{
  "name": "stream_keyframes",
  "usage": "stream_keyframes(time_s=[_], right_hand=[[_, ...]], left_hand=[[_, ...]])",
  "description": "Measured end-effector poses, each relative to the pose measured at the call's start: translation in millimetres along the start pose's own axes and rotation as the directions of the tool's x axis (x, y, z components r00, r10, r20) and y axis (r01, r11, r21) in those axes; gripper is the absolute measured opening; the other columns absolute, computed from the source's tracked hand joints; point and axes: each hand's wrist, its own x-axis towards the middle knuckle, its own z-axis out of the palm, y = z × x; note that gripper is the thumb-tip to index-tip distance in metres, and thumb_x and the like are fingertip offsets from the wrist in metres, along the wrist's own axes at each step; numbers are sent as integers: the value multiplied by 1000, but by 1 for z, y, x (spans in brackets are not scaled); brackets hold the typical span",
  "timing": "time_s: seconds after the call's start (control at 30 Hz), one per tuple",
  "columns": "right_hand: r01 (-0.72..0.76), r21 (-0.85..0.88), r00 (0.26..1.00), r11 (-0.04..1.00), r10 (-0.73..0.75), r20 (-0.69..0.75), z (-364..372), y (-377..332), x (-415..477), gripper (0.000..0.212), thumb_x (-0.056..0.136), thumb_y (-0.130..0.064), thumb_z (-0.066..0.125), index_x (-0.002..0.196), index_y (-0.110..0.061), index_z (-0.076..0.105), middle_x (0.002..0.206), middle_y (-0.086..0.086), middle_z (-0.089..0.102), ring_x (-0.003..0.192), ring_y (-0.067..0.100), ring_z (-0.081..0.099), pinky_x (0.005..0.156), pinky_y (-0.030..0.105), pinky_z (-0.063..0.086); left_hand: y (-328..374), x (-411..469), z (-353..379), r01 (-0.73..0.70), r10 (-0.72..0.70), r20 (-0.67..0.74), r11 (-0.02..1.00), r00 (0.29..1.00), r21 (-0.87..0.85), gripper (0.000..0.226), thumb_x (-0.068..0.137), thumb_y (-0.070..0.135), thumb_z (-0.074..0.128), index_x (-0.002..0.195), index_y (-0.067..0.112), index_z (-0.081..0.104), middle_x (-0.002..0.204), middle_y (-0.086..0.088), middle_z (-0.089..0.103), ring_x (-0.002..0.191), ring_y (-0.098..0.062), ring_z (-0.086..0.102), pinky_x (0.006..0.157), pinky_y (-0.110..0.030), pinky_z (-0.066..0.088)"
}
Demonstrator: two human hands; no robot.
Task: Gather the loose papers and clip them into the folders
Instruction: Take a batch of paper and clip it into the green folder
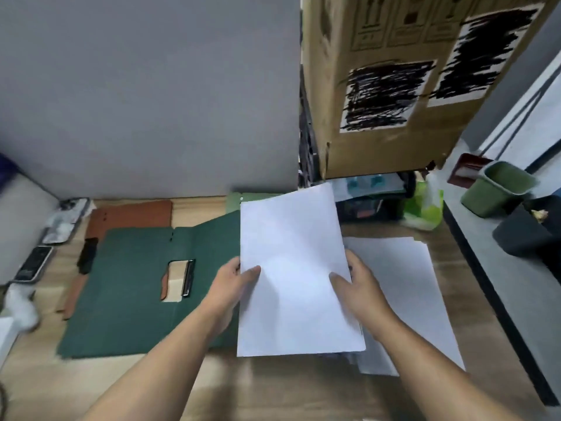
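Above the surface (273, 387) we hold a paper sheaf (294, 268), left hand (232, 282) and right hand (359, 285) pinching its side edges, thumbs on top. Gathering step, we judge; more sheets (403, 284) lie beneath, right. Next: slide sheaf under the clip (187, 278) of the green folder (127, 299), possibly shut, too blurred.

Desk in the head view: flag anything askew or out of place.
The loose sheets right of the held stack lie fanned, edges unaligned. A brown folder sits crooked under the open green folder, showing through its clip cutout. Nothing looks spilled.
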Motion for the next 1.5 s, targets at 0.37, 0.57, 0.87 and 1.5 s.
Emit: stream_keyframes(time_s=[0.37,0.57,0.87,1.5], right_hand=[[-71,-301,997,951,66,-28,166,-48,38,39,98,-5,47,127,-28,57,118,-16,67,106,7,64,87,18,50],[-178,-332,984,926,159,-86,202,-52,39,45,99,-5,43,137,-26,53,127,-13,64,115,15,61,96,27,47],[-227,-250,974,941,218,-66,217,-47,31,44,101,-2,44,127,-37,52,125,-16,65,115,10,62,92,21,46],[-167,-547,968,820,32,-247,235,-34,31,57,93,-12,57,147,-12,38,138,8,48,124,28,50,98,36,45]], left_hand=[[-67,83,-172,181,7,-347,844,938,505,43,93,25,73,131,7,62,127,-15,64,112,-30,62,96,-34,46],[-68,99,-175,100,110,-249,708,962,699,27,95,32,66,111,10,66,115,-13,64,101,-35,64,80,-35,50],[-66,101,-194,94,44,-178,713,983,695,20,98,10,50,89,4,67,97,-15,68,82,-35,59,69,-34,51],[-75,81,-214,18,147,-233,809,961,588,17,93,22,70,108,13,69,120,-12,56,108,-30,59,87,-32,46]])
